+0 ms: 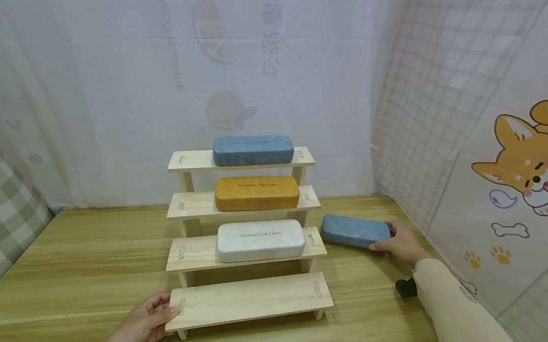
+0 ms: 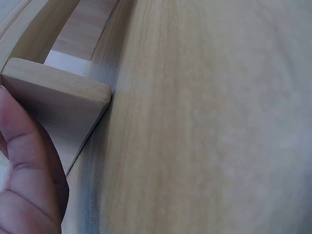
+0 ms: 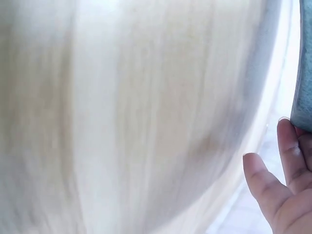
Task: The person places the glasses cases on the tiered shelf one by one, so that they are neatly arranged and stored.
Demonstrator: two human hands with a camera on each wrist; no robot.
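Observation:
A stepped wooden display rack (image 1: 248,302) stands in the middle of the table in the head view. My left hand (image 1: 134,332) grips the left end of its lowest step, the thumb lying on top. In the left wrist view, the fingers (image 2: 27,161) are against the rack's wooden end. To the right of the rack, my right hand (image 1: 400,244) holds a blue glasses case (image 1: 355,230) by its right end, the case slightly slanted. That case (image 3: 304,73) shows only at the edge of the right wrist view, by the fingertips (image 3: 287,131).
On the rack's upper steps sit another blue case (image 1: 252,150), a mustard-yellow case (image 1: 256,192) and a white case (image 1: 260,240). A small black object (image 1: 406,288) lies beside the right sleeve. Printed cloth (image 1: 297,98) hangs behind and at the right.

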